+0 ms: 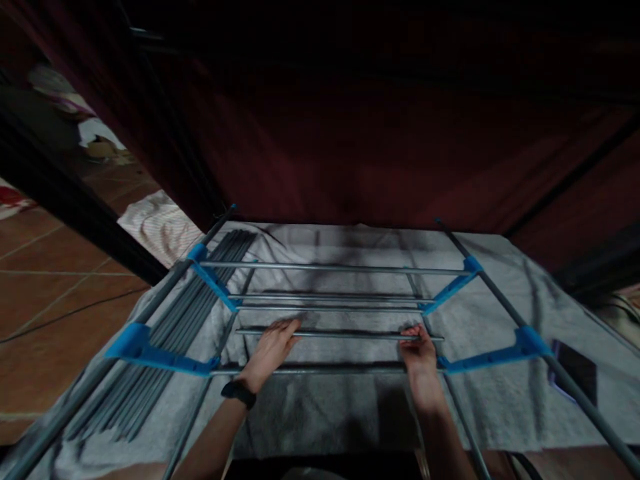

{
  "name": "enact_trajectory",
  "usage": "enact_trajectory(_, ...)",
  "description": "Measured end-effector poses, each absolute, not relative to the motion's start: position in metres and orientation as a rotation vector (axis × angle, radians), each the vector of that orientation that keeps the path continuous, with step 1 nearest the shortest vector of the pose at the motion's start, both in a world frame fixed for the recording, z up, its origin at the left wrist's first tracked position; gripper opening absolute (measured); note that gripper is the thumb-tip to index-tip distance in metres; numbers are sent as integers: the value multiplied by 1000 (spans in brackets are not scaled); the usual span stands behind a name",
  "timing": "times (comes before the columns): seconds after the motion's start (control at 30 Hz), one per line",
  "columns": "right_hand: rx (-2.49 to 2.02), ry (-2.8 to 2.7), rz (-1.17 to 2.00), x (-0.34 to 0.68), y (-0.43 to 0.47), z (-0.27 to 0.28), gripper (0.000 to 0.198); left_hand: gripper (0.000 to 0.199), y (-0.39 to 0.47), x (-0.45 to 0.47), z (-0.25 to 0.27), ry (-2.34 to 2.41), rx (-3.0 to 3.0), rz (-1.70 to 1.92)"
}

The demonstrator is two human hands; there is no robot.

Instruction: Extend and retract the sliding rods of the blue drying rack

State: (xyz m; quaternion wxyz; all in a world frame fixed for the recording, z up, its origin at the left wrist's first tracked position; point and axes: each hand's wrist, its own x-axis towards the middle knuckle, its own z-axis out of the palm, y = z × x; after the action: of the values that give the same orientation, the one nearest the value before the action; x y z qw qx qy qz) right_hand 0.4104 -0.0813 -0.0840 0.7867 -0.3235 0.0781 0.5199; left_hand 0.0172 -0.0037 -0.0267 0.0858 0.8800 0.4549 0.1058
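A loose grey metal rod (350, 335) lies level across the middle of the frame, inside a partly built rack of grey tubes with blue plastic brackets. My left hand (273, 343), with a dark band on its wrist, is palm down and closed over the rod's left part. Near the right end, the fingers and thumb of my right hand (419, 343) pinch the same rod. Just below it, a crossbar (345, 369) joins the lower left bracket (163, 357) and the lower right bracket (493, 359). More crossbars (330, 309) span the rack above the rod.
A bundle of several loose grey tubes (165, 347) lies on the left of the pale cloth (320, 420). A phone (575, 373) rests on the cloth at right, beyond the rack's side tube. Dark red drapery (340, 167) hangs behind. Floor tiles (65, 280) show at left.
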Motion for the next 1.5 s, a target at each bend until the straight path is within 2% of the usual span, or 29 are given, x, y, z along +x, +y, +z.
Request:
enact_trajectory(0.2, -587, 68, 1119, 402, -81, -81, 26, 20, 4, -13, -24, 1475, 2577, 328)
enact_trajectory(0.33, -547, 96, 993, 396, -73, -82, 22, 22, 4, -34, -21, 1495, 2559, 419)
enact_trajectory(0.67, -695, 219, 1020, 396, -71, -84, 23, 31, 2, -35, -31, 1465, 2556, 325)
enact_trajectory(0.93, -700, 119, 1016, 397, -73, -84, 22, 23, 0, -31, -18, 1450, 2486, 433)
enact_trajectory(1.07, -689, 150, 1021, 398, -74, -83, 21, 19, -1, -32, -19, 1537, 2496, 458)
enact_trajectory(1.5, -691, 233, 1019, 401, -80, -79, 19, 27, -4, -47, -31, 1898, 2513, 490)
